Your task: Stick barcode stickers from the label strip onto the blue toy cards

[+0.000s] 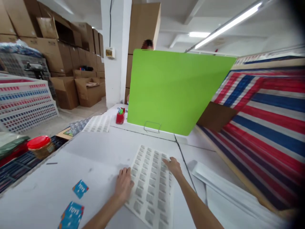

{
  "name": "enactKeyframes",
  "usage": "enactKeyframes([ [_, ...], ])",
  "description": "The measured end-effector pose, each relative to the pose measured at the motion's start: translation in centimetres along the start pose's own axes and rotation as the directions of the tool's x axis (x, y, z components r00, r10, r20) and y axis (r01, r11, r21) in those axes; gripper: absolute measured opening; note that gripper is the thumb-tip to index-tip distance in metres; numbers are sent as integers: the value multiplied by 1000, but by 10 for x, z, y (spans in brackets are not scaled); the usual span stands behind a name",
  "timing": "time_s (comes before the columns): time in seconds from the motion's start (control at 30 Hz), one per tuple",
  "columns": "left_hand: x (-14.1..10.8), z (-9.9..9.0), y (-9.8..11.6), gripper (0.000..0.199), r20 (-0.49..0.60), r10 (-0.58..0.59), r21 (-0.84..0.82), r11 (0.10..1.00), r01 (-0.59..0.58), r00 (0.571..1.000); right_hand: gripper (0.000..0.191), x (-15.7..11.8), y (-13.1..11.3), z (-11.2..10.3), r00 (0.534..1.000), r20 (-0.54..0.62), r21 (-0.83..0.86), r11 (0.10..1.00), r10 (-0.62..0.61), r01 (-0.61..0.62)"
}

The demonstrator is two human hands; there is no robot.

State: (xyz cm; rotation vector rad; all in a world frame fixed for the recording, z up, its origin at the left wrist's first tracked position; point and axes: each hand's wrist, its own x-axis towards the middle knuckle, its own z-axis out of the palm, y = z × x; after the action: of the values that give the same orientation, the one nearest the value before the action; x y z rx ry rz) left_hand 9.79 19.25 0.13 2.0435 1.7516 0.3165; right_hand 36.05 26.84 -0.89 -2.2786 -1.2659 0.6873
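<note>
A white sheet printed with rows of small grey labels (pixel 151 178) lies on the white table (pixel 102 159) in front of me. My left hand (pixel 124 184) rests at the sheet's left edge, its fingers curled against the paper. At the right edge, near the upper corner, my right hand (pixel 173 165) touches the sheet with thumb and fingers; whether it pinches the paper is too small to tell. Blue cards marked TOYS (pixel 71 214) lie at the lower left, with another blue card (pixel 80 188) just above them.
A green board (pixel 178 92) stands across the table's far side, near a red tape dispenser (pixel 120 116). Further label sheets (pixel 97 123) lie back left. White folded material (pixel 221 184) is on the right, beside striped fabric (pixel 269 121). A red-lidded jar (pixel 40 146) stands left. A person is partly hidden behind the board.
</note>
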Motion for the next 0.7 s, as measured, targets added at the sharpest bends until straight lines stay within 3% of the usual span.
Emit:
enactKeyframes([
  [0.1,1,0,-2,57,14,-16,-42,999,16,1000,31,25,-15,-2,995,7,48,994,99,-100],
  [0.17,2,1,-4,61,14,-20,-85,996,21,1000,30,32,-22,-1,995,23,96,990,101,-103],
  [0.27,5,2,-9,64,3,-15,-184,983,15,1000,27,32,-31,-3,1000,24,187,982,5,-10],
  [0.37,10,-6,-12,61,-35,-37,-331,943,23,999,24,17,-41,-16,987,-30,294,943,-156,158],
  [0.47,20,-31,-6,63,-126,-94,-499,867,19,988,23,-14,-49,-37,946,-108,416,851,-304,321],
  [0.6,32,-84,18,72,-263,-109,-669,736,-99,959,34,-70,-55,-72,889,-213,557,697,-405,451],
  [0.7,23,-119,40,45,-328,-28,-738,631,-238,944,37,-110,-56,-97,876,-250,624,623,-412,471],
])
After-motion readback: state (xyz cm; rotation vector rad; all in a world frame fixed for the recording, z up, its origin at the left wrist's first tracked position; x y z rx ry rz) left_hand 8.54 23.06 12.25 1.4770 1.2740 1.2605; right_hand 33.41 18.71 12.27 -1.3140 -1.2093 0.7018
